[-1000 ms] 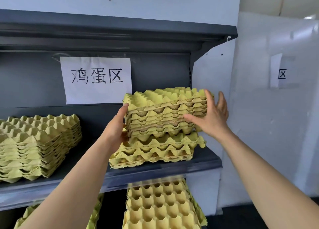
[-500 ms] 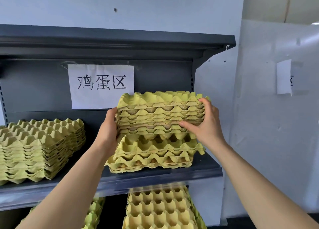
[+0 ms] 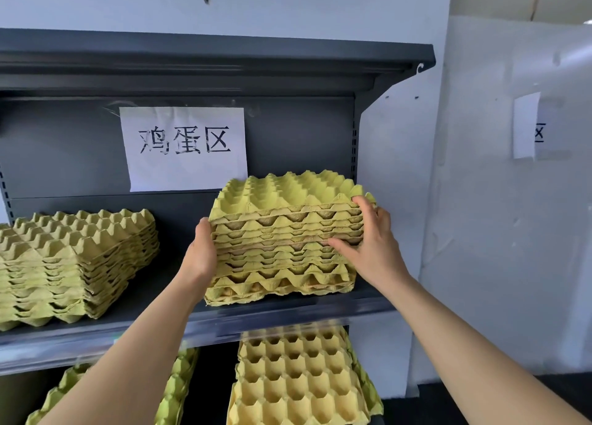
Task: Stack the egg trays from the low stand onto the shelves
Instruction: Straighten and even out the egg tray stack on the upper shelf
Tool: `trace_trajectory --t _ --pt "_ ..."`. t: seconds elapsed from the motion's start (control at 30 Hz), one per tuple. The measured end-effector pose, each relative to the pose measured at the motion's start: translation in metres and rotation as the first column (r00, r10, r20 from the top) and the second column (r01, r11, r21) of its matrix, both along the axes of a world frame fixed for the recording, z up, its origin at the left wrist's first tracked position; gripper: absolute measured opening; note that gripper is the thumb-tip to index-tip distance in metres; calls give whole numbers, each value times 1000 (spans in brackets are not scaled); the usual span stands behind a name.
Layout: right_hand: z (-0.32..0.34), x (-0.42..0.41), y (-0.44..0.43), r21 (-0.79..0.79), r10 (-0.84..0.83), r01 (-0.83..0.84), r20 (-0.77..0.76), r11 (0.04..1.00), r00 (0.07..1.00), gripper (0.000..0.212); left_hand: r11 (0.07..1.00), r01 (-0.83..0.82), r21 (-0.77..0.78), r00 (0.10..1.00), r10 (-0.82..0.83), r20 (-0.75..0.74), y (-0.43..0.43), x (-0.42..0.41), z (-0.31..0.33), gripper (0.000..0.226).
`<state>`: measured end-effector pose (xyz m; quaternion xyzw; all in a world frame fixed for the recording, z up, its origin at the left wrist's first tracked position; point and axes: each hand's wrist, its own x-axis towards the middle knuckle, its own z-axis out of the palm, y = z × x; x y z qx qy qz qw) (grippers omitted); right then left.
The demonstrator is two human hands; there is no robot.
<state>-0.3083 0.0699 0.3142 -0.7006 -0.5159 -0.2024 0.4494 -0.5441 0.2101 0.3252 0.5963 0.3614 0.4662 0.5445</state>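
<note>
- Grey metal shelf [image 3: 288,315] against a white wall is where we are working, with a paper sign [image 3: 184,149] taped to its back panel.
- We have the egg trays [image 3: 288,229] at the right end of that shelf. The batch in our grip sits on a few trays lying on the board, and we cannot tell whether it is fully nested.
- Our left hand [image 3: 200,254] clasps the pile's left side, thumb up at the front corner, the other fingers hidden behind it.
- Our right hand [image 3: 373,248] curls its fingers over the top right corner and presses its thumb on the front edge.
- We judge this to be the setting-down step. Next we should square the edges so the cups seat, then loosen both hands without tipping the pile.
- The sign reads 鸡蛋区. A smaller sheet [image 3: 525,126] on the wall to the right shows only 区.
- A second pile [image 3: 73,264] sits well apart to the left, and more trays [image 3: 298,376] lie on the level below.
</note>
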Motion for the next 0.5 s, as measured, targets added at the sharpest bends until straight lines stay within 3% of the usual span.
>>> trace_trajectory --t 0.1,0.23,0.33,0.5 --pt "1 3 -6 -19 35 -36 -47 999 998 92 1000 7 25 999 -5 -53 2 -4 -1 70" --pt "4 15 -9 4 93 -97 -321 995 942 105 989 69 127 994 -57 -96 0 -5 -5 88" --pt "0 19 -5 -53 140 -178 -426 983 894 93 977 36 210 976 11 -218 0 -2 -9 102" --pt "3 19 0 39 207 -213 -466 976 860 74 973 28 230 986 12 -168 8 -1 -7 92"
